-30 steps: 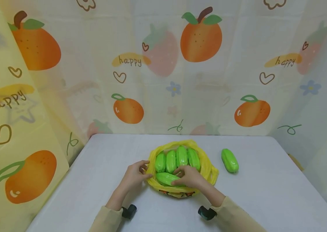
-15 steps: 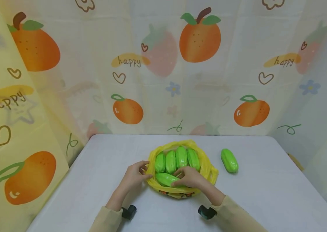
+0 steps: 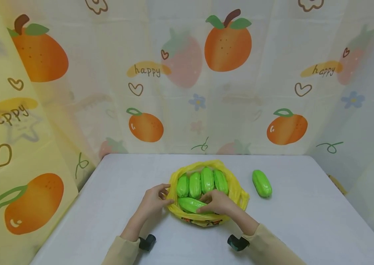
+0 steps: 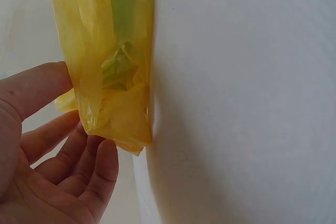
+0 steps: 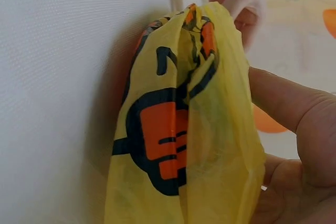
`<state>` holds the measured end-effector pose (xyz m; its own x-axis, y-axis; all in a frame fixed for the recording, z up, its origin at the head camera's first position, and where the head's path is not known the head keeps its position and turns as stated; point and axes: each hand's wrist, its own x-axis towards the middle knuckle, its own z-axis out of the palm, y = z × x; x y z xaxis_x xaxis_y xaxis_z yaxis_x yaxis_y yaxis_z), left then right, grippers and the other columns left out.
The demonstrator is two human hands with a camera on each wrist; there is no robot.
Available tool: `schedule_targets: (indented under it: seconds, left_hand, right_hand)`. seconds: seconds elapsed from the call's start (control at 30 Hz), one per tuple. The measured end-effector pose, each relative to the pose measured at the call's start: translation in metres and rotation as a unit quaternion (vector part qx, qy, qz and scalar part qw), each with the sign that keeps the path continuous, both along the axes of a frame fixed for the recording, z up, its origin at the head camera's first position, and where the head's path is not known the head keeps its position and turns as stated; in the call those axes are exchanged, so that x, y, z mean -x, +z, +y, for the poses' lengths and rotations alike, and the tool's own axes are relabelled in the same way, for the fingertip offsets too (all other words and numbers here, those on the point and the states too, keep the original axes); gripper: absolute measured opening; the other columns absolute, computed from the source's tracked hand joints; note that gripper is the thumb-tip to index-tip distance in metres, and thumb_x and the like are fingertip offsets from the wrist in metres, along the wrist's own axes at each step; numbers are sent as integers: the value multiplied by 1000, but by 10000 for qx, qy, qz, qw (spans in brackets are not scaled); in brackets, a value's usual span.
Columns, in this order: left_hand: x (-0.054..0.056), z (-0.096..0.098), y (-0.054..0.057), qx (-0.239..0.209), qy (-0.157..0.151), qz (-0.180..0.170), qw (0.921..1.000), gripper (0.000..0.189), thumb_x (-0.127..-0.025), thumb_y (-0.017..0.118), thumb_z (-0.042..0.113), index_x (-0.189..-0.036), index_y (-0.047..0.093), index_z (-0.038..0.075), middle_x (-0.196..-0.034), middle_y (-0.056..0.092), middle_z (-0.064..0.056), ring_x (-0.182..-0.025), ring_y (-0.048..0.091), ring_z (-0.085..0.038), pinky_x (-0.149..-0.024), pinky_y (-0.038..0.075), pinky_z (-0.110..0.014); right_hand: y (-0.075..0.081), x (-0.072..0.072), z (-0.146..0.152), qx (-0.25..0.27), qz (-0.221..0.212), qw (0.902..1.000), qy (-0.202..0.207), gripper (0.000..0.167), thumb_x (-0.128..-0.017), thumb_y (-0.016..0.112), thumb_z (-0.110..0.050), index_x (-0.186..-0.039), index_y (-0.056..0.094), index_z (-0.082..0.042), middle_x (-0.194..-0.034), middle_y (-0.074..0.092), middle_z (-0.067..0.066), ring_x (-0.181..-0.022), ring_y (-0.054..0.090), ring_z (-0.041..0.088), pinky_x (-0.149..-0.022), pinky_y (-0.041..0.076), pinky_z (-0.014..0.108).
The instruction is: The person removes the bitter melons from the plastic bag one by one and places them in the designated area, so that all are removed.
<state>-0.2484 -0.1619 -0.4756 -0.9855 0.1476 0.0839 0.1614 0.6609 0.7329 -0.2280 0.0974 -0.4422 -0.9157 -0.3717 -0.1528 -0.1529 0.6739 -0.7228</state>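
Observation:
A yellow plastic bag (image 3: 240,187) with a printed front lies with its mouth spread on the white table. Inside, several glossy green toy cucumbers (image 3: 195,184) stand side by side at the back, and another toy cucumber (image 3: 188,204) lies crosswise at the front. My right hand (image 3: 218,202) reaches over the bag's rim and pinches the right end of this front one between thumb and fingers. At the left side, my left hand (image 3: 153,200) holds the bag's edge; the left wrist view shows thumb and fingertips at the yellow film (image 4: 126,114).
One more green toy cucumber (image 3: 262,183) lies on the table (image 3: 293,221) to the right of the bag. A fruit-print curtain (image 3: 180,125) hangs behind the table's far edge and along both sides. Black wrist cameras (image 3: 147,243) sit near both sleeves.
Both hands and the bag stay nearly in place. The whole view has shifted very slightly; nothing has been taken hold of or let go.

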Motion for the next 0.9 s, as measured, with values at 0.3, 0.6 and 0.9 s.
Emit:
schedule_targets:
  seconds: [0.3, 0.6, 0.9]
  left_hand:
    - [1, -2, -1, -9, -28, 38, 10000, 55, -73, 82, 18, -123, 62, 8, -91, 65, -2, -78, 57, -13, -68, 47, -29]
    - [1, -3, -2, 9, -3, -52, 10000, 56, -73, 81, 19, -124, 61, 9, -92, 65, 0, -79, 56, -13, -69, 47, -28]
    - [0, -3, -1, 7, -12, -17, 10000, 55, -73, 81, 18, -124, 61, 9, -92, 65, 0, -79, 56, -13, -68, 47, -29]
  right_hand:
    - [3, 1, 6, 14, -10, 10000, -26, 46, -72, 82, -34, -108, 70, -8, -110, 68, 10, -103, 62, 30, -83, 52, 43]
    - [11, 0, 9, 125, -3, 9997, -209, 47, -72, 81, -36, -109, 69, -11, -112, 67, 6, -104, 61, 27, -80, 53, 39]
    - [19, 2, 12, 190, 101, 9978, -621, 50, -71, 82, -36, -112, 68, -13, -115, 67, 5, -104, 61, 25, -82, 52, 39]
